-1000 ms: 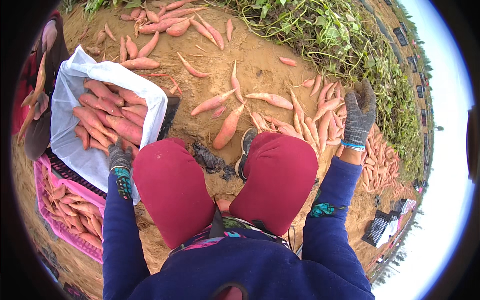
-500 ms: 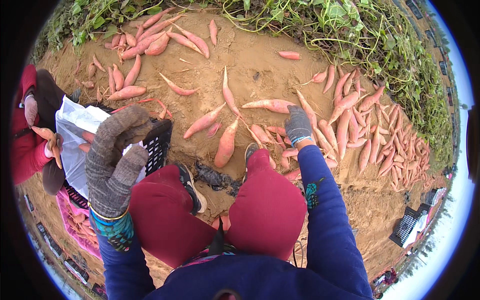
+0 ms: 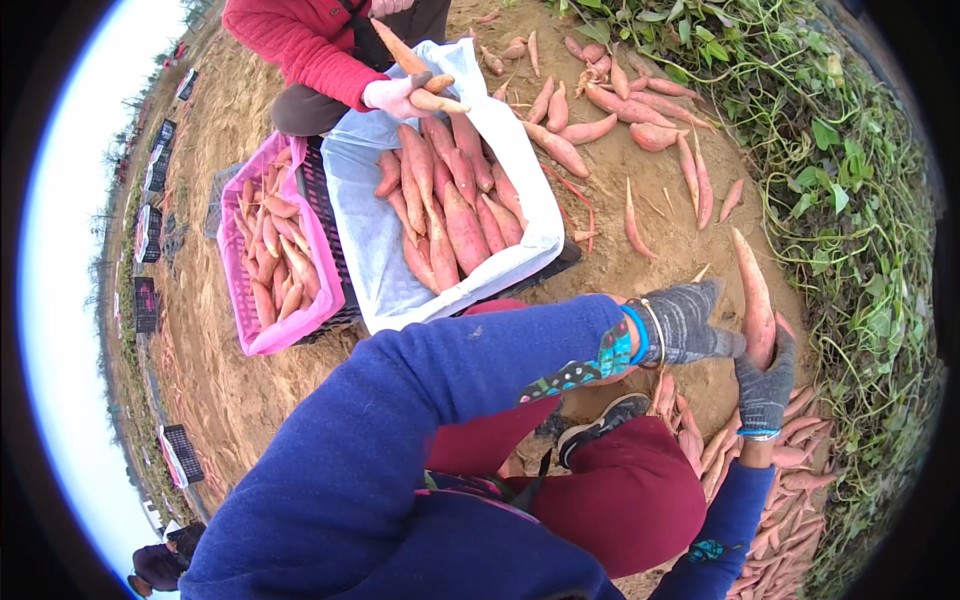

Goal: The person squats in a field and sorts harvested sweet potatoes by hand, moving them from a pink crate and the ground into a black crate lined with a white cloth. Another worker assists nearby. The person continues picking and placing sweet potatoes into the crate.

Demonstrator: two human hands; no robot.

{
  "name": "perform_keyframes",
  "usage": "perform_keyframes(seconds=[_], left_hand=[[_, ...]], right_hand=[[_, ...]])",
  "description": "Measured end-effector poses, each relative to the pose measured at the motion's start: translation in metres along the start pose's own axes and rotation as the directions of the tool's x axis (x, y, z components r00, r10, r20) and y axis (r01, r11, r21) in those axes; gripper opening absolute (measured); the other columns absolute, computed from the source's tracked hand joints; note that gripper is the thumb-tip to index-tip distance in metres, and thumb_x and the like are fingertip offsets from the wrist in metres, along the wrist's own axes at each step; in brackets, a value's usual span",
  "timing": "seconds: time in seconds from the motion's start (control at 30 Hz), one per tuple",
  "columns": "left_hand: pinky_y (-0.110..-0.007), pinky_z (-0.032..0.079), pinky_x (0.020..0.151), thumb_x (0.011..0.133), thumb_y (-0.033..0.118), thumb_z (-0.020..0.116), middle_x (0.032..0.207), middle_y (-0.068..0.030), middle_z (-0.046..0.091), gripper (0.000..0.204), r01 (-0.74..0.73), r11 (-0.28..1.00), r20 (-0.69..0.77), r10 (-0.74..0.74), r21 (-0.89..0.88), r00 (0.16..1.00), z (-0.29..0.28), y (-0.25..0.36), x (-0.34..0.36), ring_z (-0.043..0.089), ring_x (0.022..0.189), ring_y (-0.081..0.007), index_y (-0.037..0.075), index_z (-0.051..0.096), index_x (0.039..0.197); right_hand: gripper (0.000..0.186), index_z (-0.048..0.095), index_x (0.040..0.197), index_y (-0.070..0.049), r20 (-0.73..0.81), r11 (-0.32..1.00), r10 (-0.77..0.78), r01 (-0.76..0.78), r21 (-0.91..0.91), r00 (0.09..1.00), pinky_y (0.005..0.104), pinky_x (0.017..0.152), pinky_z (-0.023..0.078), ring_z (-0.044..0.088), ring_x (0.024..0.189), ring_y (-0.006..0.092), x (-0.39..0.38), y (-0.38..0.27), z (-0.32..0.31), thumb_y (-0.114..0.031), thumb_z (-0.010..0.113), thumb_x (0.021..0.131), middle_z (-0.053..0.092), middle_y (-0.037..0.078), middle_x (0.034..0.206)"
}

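Observation:
My right hand [image 3: 766,388], in a grey knit glove, grips the lower end of a long pink sweet potato [image 3: 755,295], whose tapered tip points up and away. Close beside it is my left hand [image 3: 685,322], also gloved in grey. Its thumb and fingers are apart, with the fingertips near the right hand and the sweet potato's lower end. Below my hands lies a large heap of sweet potatoes [image 3: 785,520], partly hidden by my right arm. A thin root tip [image 3: 701,272] shows just above my left hand; the rest of it is hidden.
A crate lined with white sheeting [image 3: 545,215] holds large sweet potatoes. Left of it, a pink-lined crate [image 3: 236,318] holds smaller ones. Another person's gloved hand [image 3: 395,97] holds sweet potatoes over the white-lined crate. Loose sweet potatoes [image 3: 640,105] lie beyond; green vines [image 3: 850,220] border the right.
The view has swung left, bringing both crates into full sight. My right hand now holds a sweet potato off the ground. My left hand has come across beside it.

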State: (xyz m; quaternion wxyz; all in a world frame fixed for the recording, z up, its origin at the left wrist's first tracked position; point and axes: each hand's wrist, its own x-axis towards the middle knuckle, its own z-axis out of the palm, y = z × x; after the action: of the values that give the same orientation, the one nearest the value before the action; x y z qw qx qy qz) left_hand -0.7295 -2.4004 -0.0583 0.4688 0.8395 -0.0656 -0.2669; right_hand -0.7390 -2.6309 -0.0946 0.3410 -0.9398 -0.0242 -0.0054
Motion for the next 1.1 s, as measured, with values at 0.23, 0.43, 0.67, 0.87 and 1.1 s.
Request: perform_keyframes(seconds=[0.23,0.43,0.67,0.87,1.1], left_hand=[[-0.041,0.049,0.085,0.087,0.033,0.063,0.111,-0.0147,0.055,0.049,-0.295,-0.172,-0.259,-0.204,-0.940,0.944,-0.061,-0.005,-0.042,0.057,0.101,-0.0246,0.002,0.048,0.122],[-0.032,0.050,0.064,0.087,0.026,0.064,0.096,-0.0112,0.061,0.041,-0.527,0.405,-0.551,0.065,-0.748,0.832,-0.179,-0.150,-0.153,0.059,0.075,-0.0187,-0.001,0.055,0.116],[-0.036,0.050,0.074,0.079,0.028,0.072,0.099,-0.0174,0.062,0.053,-0.173,0.726,-0.723,-0.571,-0.666,0.388,-0.150,-0.282,-0.163,0.061,0.086,-0.0251,0.002,0.054,0.121],[-0.037,0.049,0.074,0.078,0.039,0.070,0.101,-0.0197,0.062,0.063,-0.017,0.744,-0.711,-0.630,-0.668,0.312,-0.118,-0.289,-0.124,0.061,0.085,-0.0287,-0.001,0.052,0.123],[-0.045,0.038,0.102,0.079,0.039,0.066,0.131,-0.0296,0.044,0.081,0.684,0.727,-0.586,-0.531,0.057,0.613,-0.111,-0.295,-0.095,0.047,0.122,-0.0387,0.000,0.030,0.141]], right_hand=[[0.067,0.044,0.134,-0.001,-0.010,0.902,-0.431,0.431,0.016,0.902,0.0394,0.106,0.035,0.045,0.127,0.0285,-0.067,-0.180,-0.041,-0.009,0.071,0.073,0.046,0.016,0.136],[0.061,0.044,0.134,-0.002,-0.028,0.975,0.015,-0.009,0.221,0.999,0.0348,0.103,0.039,0.049,0.120,0.0231,-0.099,-0.165,-0.030,-0.002,0.066,0.077,0.048,0.012,0.133],[0.060,0.044,0.135,-0.005,0.125,0.989,-0.004,-0.015,0.150,0.992,0.0342,0.094,0.045,0.055,0.110,0.0220,-0.067,-0.154,-0.007,-0.001,0.066,0.079,0.051,0.010,0.129],[0.061,0.045,0.135,-0.006,0.120,0.985,0.087,-0.104,0.138,0.989,0.0339,0.095,0.045,0.055,0.109,0.0207,-0.056,-0.140,0.005,0.001,0.066,0.078,0.052,0.008,0.128],[0.060,0.047,0.134,-0.007,0.142,0.980,0.104,-0.126,0.152,0.984,0.0328,0.092,0.046,0.056,0.103,0.0198,-0.050,-0.123,0.001,0.000,0.066,0.078,0.054,0.008,0.123]])
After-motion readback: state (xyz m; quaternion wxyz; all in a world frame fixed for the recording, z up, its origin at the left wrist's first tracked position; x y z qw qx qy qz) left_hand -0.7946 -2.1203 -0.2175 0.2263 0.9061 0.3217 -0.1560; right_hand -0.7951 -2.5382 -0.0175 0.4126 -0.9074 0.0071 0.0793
